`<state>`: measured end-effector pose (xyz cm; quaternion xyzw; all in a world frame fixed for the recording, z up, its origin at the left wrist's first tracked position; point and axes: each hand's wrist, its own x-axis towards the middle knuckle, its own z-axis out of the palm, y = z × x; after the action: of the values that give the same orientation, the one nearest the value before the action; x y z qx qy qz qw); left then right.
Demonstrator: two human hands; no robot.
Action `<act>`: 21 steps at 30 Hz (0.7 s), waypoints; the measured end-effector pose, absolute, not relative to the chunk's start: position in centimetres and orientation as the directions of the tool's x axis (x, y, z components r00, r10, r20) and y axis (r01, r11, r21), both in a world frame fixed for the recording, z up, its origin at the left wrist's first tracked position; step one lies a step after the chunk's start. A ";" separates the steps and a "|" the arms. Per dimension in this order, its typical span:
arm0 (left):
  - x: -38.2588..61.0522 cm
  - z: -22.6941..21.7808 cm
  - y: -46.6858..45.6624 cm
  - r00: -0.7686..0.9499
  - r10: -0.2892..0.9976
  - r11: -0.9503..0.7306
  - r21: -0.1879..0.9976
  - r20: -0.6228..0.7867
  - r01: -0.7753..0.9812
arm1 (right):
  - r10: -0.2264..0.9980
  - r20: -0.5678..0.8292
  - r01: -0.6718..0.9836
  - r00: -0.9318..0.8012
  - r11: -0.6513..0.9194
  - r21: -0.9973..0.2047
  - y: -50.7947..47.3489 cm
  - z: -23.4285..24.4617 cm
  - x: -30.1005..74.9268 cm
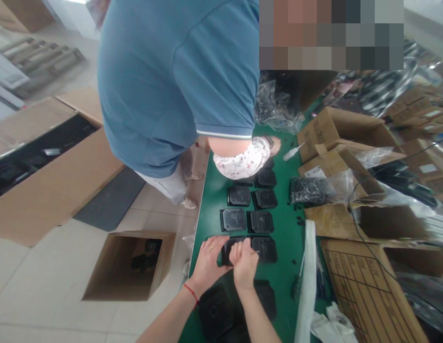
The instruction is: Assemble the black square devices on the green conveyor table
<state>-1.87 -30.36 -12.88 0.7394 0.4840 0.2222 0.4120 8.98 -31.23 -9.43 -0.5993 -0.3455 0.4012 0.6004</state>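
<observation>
Several flat black square parts lie in two columns on a green table. Both my hands rest on the nearest left part. My left hand, with a ring and a red wrist string, grips that part's left edge with bent fingers. My right hand presses its fingers together on the part's top right. Another black part lies just right of it. More black parts sit under my forearms near the table's front.
A person in a blue shirt leans over the table's far end, forearm in a floral sleeve. Open cardboard boxes and plastic bags crowd the right side. An open box stands on the tiled floor at left.
</observation>
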 end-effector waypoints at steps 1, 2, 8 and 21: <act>-1.8 -12.9 -30.4 0.434 0.898 -0.192 0.823 -0.073 0.535 | 0.867 -0.138 -0.182 0.479 -0.056 -0.982 -31.0 -9.4 9.3; -1.8 -13.0 -30.4 0.434 0.898 -0.191 0.823 -0.074 0.535 | 0.842 -0.196 -0.273 0.503 -0.061 -0.960 -31.0 -9.4 9.5; -1.7 -12.8 -30.5 0.434 0.899 -0.194 0.836 -0.058 0.513 | 0.956 0.039 0.026 0.290 0.033 -0.999 -32.5 -9.7 8.1; -1.6 -13.5 -30.5 0.426 0.903 -0.209 0.808 -0.056 0.550 | 0.782 -0.329 -0.549 0.530 0.021 -0.835 -32.0 -7.4 12.0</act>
<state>-1.60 -30.46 -13.49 0.7451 0.4877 0.2221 0.3970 12.04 -32.03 -7.36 -0.5168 -0.1124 0.4715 0.7057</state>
